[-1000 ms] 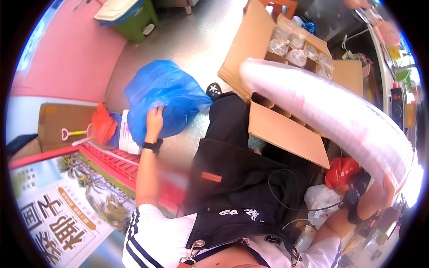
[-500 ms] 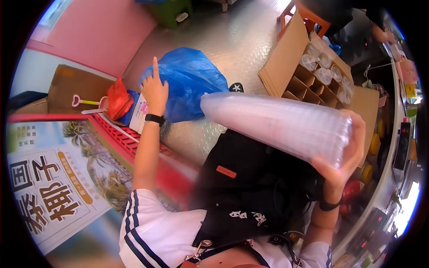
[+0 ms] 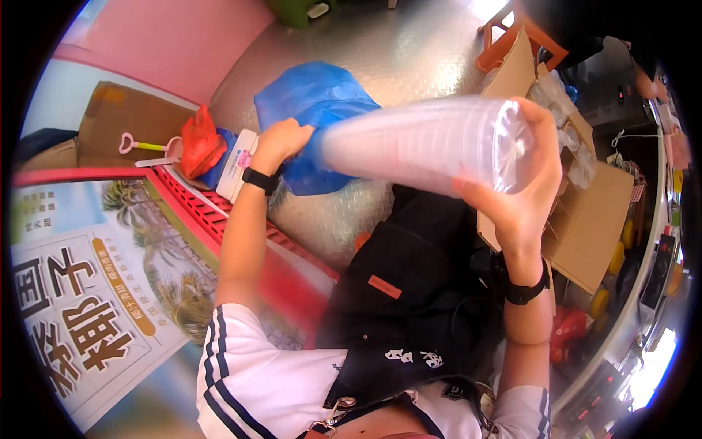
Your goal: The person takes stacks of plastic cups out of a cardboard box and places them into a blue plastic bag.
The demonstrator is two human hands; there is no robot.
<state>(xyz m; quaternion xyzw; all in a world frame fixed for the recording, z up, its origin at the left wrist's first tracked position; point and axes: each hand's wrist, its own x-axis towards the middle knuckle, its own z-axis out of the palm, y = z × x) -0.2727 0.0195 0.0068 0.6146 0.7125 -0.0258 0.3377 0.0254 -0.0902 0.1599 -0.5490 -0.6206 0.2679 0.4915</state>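
Gripping the near end of the wrapped cups (image 3: pixel 431 143), your right hand (image 3: pixel 528 179) is clamped on them just right of the blue bag (image 3: pixel 314 88). They'll likely feel light, slick and easily crushed; cup that end without squeezing. Whether your left hand (image 3: pixel 284 143), at the bag, pinches it, you can't tell.

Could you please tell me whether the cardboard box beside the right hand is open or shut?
Open: the cardboard box has its flaps spread outward, and clear plastic wrapping shows between them.
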